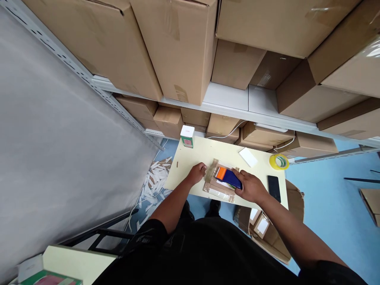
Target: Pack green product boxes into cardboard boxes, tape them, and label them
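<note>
On the pale-yellow table (203,147) lies a flat cardboard package (211,185) with clear tape across it and along its edges. My right hand (249,186) is closed around the dark blue handle of a scraper-like tool (233,179). Its orange end points left over the package. To the left of the package is my left hand (198,173), its fingers curled in; whether anything small is between them is hidden. A gap separates that hand from the tool.
A yellow tape roll (279,161), a black phone (273,188), a white flat box (247,157) and a white-green carton (187,136) stand around the tabletop. Shelves with cardboard boxes (175,51) rise behind. An open carton (267,233) sits below right; paper strips (154,182) litter the floor left.
</note>
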Demonstrator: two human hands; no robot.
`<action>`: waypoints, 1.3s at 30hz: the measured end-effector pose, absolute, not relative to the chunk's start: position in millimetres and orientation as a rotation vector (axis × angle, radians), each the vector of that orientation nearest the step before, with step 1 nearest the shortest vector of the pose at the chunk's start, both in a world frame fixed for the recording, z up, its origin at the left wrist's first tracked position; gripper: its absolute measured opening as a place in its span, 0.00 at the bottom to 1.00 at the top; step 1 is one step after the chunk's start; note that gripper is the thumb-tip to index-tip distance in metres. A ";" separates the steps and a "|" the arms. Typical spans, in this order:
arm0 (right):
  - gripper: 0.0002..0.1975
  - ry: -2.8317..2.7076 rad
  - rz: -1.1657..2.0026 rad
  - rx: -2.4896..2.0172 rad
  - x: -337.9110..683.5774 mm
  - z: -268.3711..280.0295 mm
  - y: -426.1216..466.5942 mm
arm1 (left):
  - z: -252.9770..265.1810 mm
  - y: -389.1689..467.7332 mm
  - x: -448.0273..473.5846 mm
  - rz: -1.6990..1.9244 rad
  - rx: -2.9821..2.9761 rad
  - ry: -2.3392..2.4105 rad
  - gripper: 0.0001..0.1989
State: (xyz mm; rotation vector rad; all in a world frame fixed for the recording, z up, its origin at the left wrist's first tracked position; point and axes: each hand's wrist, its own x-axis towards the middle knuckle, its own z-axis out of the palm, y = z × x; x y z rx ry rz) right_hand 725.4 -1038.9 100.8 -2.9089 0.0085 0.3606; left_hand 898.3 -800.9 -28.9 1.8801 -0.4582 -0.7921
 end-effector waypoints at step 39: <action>0.40 0.177 0.523 -2.992 690.4 121.6 -1078.6 | 6.8 -828.3 911.4 -0.670 2.003 -1.532 0.63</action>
